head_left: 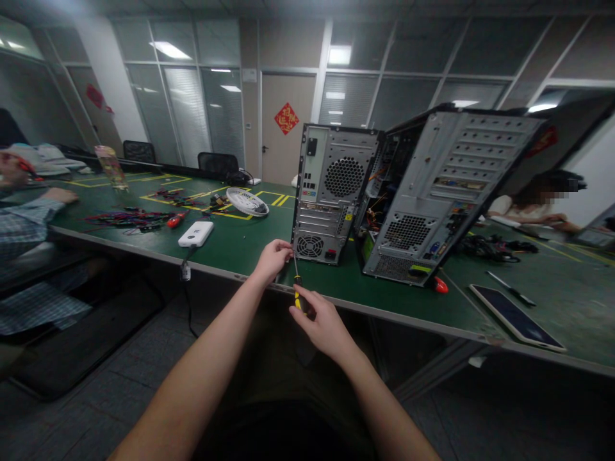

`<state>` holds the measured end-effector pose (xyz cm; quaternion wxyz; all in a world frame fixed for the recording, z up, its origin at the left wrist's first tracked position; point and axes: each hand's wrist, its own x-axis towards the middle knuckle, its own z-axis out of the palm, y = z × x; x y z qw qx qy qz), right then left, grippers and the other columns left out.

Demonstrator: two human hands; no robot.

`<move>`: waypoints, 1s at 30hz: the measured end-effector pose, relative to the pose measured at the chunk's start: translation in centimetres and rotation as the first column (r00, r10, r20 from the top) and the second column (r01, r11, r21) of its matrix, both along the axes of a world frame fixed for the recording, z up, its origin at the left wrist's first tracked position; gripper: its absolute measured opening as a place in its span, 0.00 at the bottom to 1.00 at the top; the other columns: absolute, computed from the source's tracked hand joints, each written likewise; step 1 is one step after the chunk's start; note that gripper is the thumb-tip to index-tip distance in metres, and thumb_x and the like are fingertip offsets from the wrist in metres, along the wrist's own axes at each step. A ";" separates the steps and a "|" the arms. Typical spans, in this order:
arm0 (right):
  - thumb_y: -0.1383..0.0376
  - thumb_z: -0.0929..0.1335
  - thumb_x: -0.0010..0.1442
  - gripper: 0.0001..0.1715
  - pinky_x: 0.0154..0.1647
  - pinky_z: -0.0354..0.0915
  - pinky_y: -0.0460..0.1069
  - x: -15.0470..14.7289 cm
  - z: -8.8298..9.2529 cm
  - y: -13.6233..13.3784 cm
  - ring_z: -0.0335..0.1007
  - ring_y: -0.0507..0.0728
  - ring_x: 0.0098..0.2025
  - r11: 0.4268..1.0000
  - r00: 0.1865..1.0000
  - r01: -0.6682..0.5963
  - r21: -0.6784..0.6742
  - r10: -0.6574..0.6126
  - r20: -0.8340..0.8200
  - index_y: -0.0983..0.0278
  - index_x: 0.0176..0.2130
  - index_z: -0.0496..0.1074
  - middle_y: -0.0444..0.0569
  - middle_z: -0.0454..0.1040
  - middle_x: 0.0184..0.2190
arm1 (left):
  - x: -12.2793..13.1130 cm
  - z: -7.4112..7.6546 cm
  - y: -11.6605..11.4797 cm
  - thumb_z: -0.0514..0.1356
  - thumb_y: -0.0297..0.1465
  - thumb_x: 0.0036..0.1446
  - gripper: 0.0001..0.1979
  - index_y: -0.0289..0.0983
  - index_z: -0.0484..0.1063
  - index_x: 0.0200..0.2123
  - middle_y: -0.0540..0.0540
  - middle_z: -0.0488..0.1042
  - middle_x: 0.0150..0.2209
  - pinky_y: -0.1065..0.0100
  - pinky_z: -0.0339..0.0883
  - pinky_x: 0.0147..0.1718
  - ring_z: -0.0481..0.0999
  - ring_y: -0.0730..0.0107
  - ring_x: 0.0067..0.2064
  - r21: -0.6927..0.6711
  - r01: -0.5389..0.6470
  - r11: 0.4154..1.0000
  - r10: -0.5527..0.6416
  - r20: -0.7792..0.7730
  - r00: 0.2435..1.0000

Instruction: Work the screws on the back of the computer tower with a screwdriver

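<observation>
My right hand (321, 320) is closed round the yellow and black handle of a screwdriver (298, 291), whose shaft points up toward the lower left corner of the nearer computer case (331, 192). My left hand (273, 257) pinches at the screwdriver's tip, close to that corner of the case. I cannot make out whether a screw is between its fingers. The case stands upright on the green table (240, 246) with its rear panel toward me. A second, opened computer case (442, 192) leans tilted just to its right.
A white power bank (196, 234), a white fan grille (247, 202), coloured cables (129, 219) and a red-handled tool (175, 221) lie to the left. A tablet (516, 317) and pen (510, 288) lie to the right. One person sits at the left (24, 218), another at the right (533, 208).
</observation>
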<state>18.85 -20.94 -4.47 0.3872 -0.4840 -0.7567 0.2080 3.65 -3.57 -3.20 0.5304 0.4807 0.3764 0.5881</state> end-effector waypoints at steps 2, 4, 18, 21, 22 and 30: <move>0.62 0.71 0.71 0.29 0.51 0.71 0.55 0.0 0.0 0.0 0.74 0.58 0.43 1.000 1.000 0.001 -0.001 -0.001 0.001 0.61 0.69 0.73 0.50 0.78 0.43 | -0.1 0.0 0.0 0.67 0.20 0.49 0.08 0.36 0.75 0.31 0.48 0.78 0.28 0.69 0.69 0.37 0.76 0.70 0.31 -0.004 -0.004 1.000 0.004 0.007 1.000; 0.62 0.71 0.71 0.29 0.50 0.71 0.55 -0.1 0.1 0.0 0.74 0.58 0.43 1.000 1.000 0.002 -0.002 -0.002 0.004 0.61 0.68 0.73 0.50 0.78 0.43 | -0.1 0.0 0.0 0.67 0.20 0.49 0.08 0.37 0.74 0.31 0.48 0.78 0.28 0.69 0.69 0.37 0.77 0.70 0.31 -0.009 -0.007 1.000 0.007 0.010 1.000; 0.62 0.71 0.71 0.29 0.51 0.71 0.56 -0.4 -0.4 0.4 0.73 0.58 0.42 1.000 1.000 0.004 0.005 -0.004 0.008 0.61 0.68 0.73 0.50 0.78 0.44 | -0.5 -0.1 0.1 0.68 0.21 0.49 0.08 0.36 0.75 0.32 0.48 0.78 0.28 0.69 0.66 0.36 0.76 0.70 0.32 -0.002 0.006 1.000 -0.006 0.005 1.000; 0.62 0.71 0.70 0.29 0.51 0.71 0.56 -0.5 -0.3 0.4 0.73 0.58 0.41 1.000 1.000 0.004 0.011 -0.004 0.010 0.60 0.68 0.73 0.50 0.78 0.44 | -0.6 0.0 0.1 0.68 0.20 0.50 0.08 0.36 0.75 0.32 0.47 0.78 0.29 0.70 0.66 0.36 0.77 0.70 0.33 -0.013 0.015 1.000 -0.014 0.030 0.999; 0.62 0.71 0.71 0.29 0.51 0.71 0.56 -0.5 -0.3 0.4 0.73 0.58 0.41 1.000 1.000 0.005 0.011 -0.005 0.010 0.61 0.68 0.73 0.51 0.78 0.44 | -0.6 0.0 0.1 0.68 0.20 0.50 0.08 0.36 0.75 0.32 0.47 0.78 0.29 0.70 0.66 0.36 0.77 0.70 0.33 -0.017 0.014 1.000 -0.013 0.033 0.999; 0.61 0.70 0.71 0.30 0.50 0.70 0.56 -0.4 -0.3 0.3 0.72 0.59 0.42 1.000 1.000 0.000 -0.004 0.000 -0.001 0.63 0.69 0.73 0.51 0.77 0.43 | -0.5 0.3 -0.3 0.66 0.18 0.51 0.08 0.35 0.75 0.32 0.46 0.79 0.30 0.69 0.68 0.38 0.79 0.70 0.34 -0.029 -0.010 1.000 0.011 0.043 0.999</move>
